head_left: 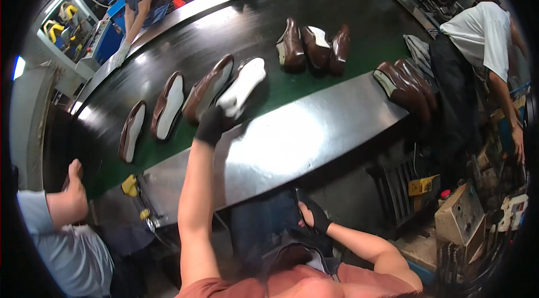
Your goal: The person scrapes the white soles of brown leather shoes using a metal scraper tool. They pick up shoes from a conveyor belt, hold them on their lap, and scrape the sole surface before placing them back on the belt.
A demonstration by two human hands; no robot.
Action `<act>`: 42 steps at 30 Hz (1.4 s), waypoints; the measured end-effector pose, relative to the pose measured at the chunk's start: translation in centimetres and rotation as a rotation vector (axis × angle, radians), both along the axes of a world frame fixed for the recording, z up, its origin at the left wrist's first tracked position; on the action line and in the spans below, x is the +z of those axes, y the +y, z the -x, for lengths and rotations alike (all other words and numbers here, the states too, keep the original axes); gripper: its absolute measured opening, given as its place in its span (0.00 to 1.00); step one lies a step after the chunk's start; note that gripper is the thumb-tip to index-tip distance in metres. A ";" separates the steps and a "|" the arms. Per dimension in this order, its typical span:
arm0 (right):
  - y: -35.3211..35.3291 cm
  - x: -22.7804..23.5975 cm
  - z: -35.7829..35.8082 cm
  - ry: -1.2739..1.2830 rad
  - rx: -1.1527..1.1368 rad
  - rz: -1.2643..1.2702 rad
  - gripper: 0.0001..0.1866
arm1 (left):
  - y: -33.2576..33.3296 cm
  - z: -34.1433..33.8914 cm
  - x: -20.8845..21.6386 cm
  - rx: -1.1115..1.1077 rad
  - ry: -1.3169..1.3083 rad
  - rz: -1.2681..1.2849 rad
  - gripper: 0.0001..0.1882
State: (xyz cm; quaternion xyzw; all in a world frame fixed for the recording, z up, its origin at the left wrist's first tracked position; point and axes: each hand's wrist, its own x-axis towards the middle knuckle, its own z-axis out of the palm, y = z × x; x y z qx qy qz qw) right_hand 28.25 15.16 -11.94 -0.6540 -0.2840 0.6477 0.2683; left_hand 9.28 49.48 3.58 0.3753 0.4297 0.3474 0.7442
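My left hand (pixel 212 125), in a black glove, reaches over the near edge of the belt. It grips the near end of a shoe (pixel 247 80) whose white underside faces up; the fingers are blurred there. Close by on its left lie brown shoes: one (pixel 208 89) right beside it, another (pixel 168 108) and a third (pixel 132 132), all on their sides with pale undersides showing. Low in front of my body, my right hand (pixel 314 216) wears a black fingerless glove. Its fingers are closed round a thin dark tool (pixel 298 199), whose kind I cannot make out.
A metal ledge (pixel 348 118) borders the dark belt (pixel 236 28). Three brown shoes (pixel 316 48) stand farther along it; more (pixel 401 84) sit at the ledge's right end. Co-workers are at left, far left and right. A control box (pixel 460 214) stands at lower right.
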 end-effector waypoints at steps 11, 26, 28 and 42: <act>-9.1 5.5 1.4 0.131 -0.080 -0.136 0.28 | -37.0 17.7 -0.2 0.091 0.668 -0.796 0.34; -6.1 9.5 6.9 0.340 0.383 -0.415 0.27 | -27.6 6.5 -10.8 -0.056 -0.157 -0.374 0.47; -5.9 9.0 7.8 0.299 0.434 -0.284 0.26 | -27.8 7.0 -11.3 -0.045 -0.188 -0.418 0.46; -18.5 6.2 3.2 -0.085 0.969 -0.972 0.23 | -44.3 7.8 -2.9 0.019 0.134 -0.475 0.31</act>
